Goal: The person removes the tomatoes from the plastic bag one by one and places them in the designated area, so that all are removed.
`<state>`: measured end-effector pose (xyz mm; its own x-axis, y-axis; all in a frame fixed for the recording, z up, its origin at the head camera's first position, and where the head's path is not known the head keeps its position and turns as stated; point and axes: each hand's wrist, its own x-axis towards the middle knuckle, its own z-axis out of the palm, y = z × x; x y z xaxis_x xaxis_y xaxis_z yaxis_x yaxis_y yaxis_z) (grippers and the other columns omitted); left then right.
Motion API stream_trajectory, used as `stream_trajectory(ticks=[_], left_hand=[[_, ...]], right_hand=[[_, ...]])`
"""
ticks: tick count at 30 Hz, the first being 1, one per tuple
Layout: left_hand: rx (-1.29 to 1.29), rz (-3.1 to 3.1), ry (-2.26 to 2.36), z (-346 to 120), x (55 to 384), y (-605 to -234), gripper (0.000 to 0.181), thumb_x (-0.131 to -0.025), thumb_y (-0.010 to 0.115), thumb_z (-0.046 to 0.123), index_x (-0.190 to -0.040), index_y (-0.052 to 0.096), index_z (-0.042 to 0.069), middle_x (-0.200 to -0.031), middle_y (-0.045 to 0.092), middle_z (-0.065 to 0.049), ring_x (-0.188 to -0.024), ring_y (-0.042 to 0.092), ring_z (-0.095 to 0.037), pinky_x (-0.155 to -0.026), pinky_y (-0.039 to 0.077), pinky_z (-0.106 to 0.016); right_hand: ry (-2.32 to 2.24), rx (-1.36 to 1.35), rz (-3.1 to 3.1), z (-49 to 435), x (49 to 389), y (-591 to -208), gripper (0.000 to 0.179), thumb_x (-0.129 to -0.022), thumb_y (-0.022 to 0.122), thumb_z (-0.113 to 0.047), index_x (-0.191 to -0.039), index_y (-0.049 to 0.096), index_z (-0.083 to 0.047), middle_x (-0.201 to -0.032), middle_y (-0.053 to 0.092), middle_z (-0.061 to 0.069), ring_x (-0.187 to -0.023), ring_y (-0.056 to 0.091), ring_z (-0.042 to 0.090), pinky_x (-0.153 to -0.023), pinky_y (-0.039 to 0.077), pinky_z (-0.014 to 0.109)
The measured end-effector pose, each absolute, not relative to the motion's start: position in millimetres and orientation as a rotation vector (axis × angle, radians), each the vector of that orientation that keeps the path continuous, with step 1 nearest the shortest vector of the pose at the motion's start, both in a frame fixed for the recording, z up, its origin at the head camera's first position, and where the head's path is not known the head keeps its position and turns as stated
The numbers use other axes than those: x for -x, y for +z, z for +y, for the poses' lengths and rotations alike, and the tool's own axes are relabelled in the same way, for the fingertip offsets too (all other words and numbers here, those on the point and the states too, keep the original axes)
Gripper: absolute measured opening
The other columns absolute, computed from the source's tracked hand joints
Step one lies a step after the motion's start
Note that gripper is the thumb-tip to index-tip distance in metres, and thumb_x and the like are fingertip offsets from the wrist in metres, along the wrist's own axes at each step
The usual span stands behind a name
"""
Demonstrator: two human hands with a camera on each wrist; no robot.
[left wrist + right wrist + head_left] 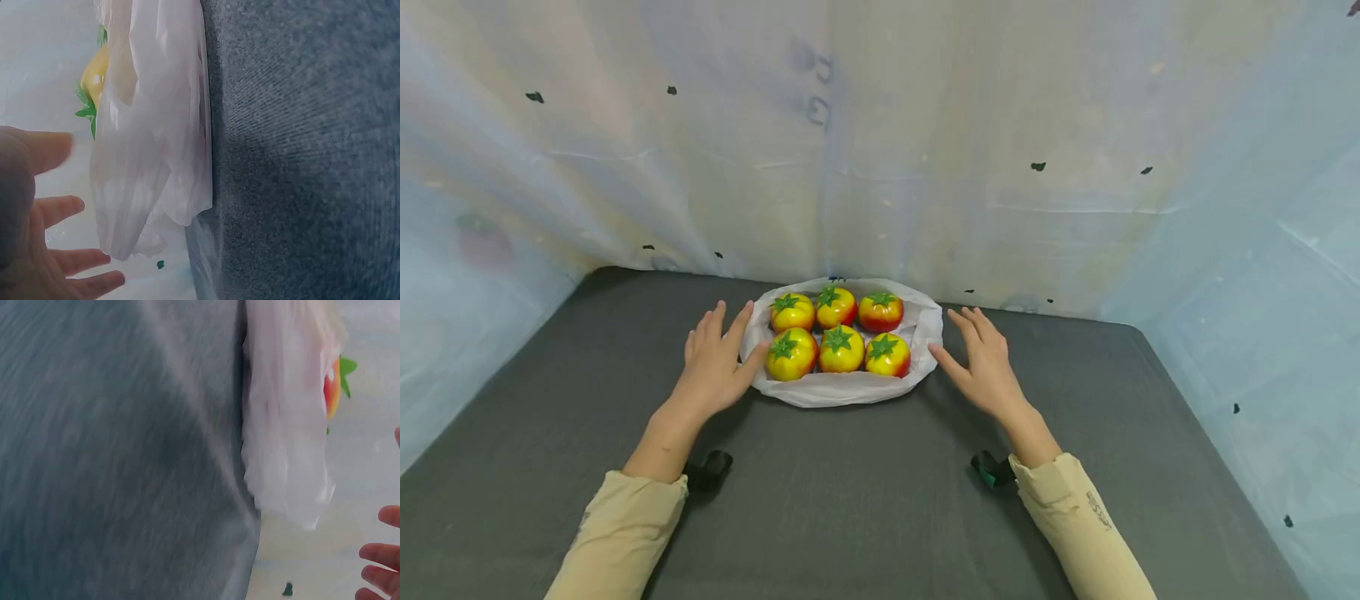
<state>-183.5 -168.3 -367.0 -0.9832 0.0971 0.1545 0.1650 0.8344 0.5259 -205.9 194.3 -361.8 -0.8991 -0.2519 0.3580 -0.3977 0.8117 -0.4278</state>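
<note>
A white plastic bag [835,392] lies at the back of the table, its mouth spread wide and its edge folded down. Inside sit several yellow-and-red tomatoes with green leafy tops, in two rows; one is the front left tomato [792,355], another the back right tomato [882,312]. My left hand [715,362] is at the bag's left side, fingers spread, thumb over the rim. On the opposite side my right hand [981,362] has its fingers extended, thumb tip right at the rim. Both wrist views show the bag's crumpled side [156,112] and nothing held.
A dark grey cloth-covered table [850,500] spreads out in front of the bag. Pale plastic sheeting [910,150] with small dark marks rises close behind it and along both sides. A dark strap piece [709,471] sits at the left wrist, another strap piece [991,471] at the right.
</note>
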Motion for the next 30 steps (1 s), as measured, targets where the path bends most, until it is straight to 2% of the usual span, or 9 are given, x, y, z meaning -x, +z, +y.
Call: stream_trajectory(ticks=[4,9,12,15,18,21,26,28,30], left_hand=[[0.179,-2.899,-0.894,-171.0,183.7,-368.1,0.06,-0.096,0.045,0.032,-0.147,0.023,0.009,-0.148,0.007,-0.034,-0.132,0.011,-0.054,-0.101,0.015,-0.068],[0.16,-2.941,-0.935,-172.4,184.8,-370.4,0.055,-0.094,0.048,0.023,-0.144,0.031,0.008,-0.144,0.014,-0.036,-0.128,0.021,-0.055,-0.095,0.028,-0.067],[0.171,-2.922,-0.955,-172.5,185.7,-371.5,0.055,-0.093,0.05,0.021,-0.143,0.033,0.007,-0.139,0.022,-0.037,-0.119,0.035,-0.052,-0.089,0.036,-0.063],[0.185,-2.897,-0.985,-173.3,188.0,-373.4,0.055,-0.091,0.053,0.018,-0.141,0.036,0.005,-0.131,0.031,-0.036,-0.105,0.047,-0.044,-0.079,0.042,-0.053],[0.203,-2.892,-1.022,-175.3,190.7,-376.7,0.055,-0.089,0.056,0.017,-0.139,0.038,0.003,-0.124,0.037,-0.033,-0.095,0.05,-0.036,-0.073,0.042,-0.042],[0.212,-2.902,-1.049,-178.4,193.3,-381.5,0.055,-0.088,0.057,0.017,-0.138,0.04,0.002,-0.119,0.042,-0.031,-0.092,0.048,-0.033,-0.07,0.039,-0.036],[0.171,-2.943,-1.117,-181.8,196.1,-384.3,0.057,-0.089,0.058,0.021,-0.139,0.038,0.004,-0.121,0.044,-0.03,-0.099,0.045,-0.037,-0.077,0.039,-0.045],[0.142,-2.962,-1.175,-182.3,196.7,-383.9,0.058,-0.089,0.057,0.023,-0.141,0.036,0.006,-0.127,0.041,-0.031,-0.102,0.047,-0.039,-0.084,0.038,-0.051],[0.125,-2.969,-1.25,-182.2,197.1,-383.0,0.06,-0.09,0.057,0.023,-0.143,0.033,0.008,-0.134,0.037,-0.031,-0.099,0.054,-0.036,-0.088,0.04,-0.051]], right_hand=[[0.776,-0.52,-2.672,185.5,208.4,-360.2,0.059,-0.089,0.059,-0.035,-0.138,0.041,-0.008,-0.143,0.037,0.017,-0.136,0.028,0.033,-0.109,0.023,0.054],[0.82,-0.553,-2.618,177.0,211.2,-360.3,0.056,-0.088,0.061,-0.032,-0.135,0.044,-0.006,-0.136,0.046,0.014,-0.126,0.041,0.03,-0.104,0.034,0.05],[0.868,-0.575,-2.567,172.8,212.1,-361.6,0.053,-0.087,0.063,-0.028,-0.132,0.048,-0.004,-0.132,0.05,0.014,-0.122,0.045,0.03,-0.102,0.037,0.049],[0.918,-0.606,-2.525,168.5,212.6,-363.0,0.05,-0.086,0.064,-0.025,-0.129,0.051,-0.003,-0.128,0.053,0.015,-0.115,0.05,0.031,-0.097,0.042,0.046],[0.954,-0.633,-2.516,163.0,213.3,-364.7,0.048,-0.085,0.065,-0.023,-0.127,0.052,-0.004,-0.125,0.055,0.015,-0.11,0.054,0.032,-0.093,0.046,0.044],[0.994,-0.657,-2.525,157.8,213.5,-366.7,0.047,-0.085,0.065,-0.021,-0.127,0.052,-0.005,-0.124,0.055,0.014,-0.11,0.055,0.032,-0.091,0.048,0.043],[1.048,-0.685,-2.545,151.2,213.8,-368.8,0.048,-0.084,0.067,-0.019,-0.126,0.052,-0.002,-0.124,0.055,0.015,-0.112,0.054,0.034,-0.091,0.048,0.044],[1.064,-0.684,-2.561,149.1,214.0,-369.0,0.048,-0.083,0.067,-0.019,-0.126,0.052,-0.002,-0.124,0.055,0.015,-0.113,0.053,0.034,-0.091,0.048,0.044],[1.083,-0.676,-2.583,147.6,214.4,-369.4,0.049,-0.083,0.068,-0.02,-0.127,0.052,-0.002,-0.124,0.055,0.015,-0.113,0.053,0.034,-0.091,0.048,0.044]])
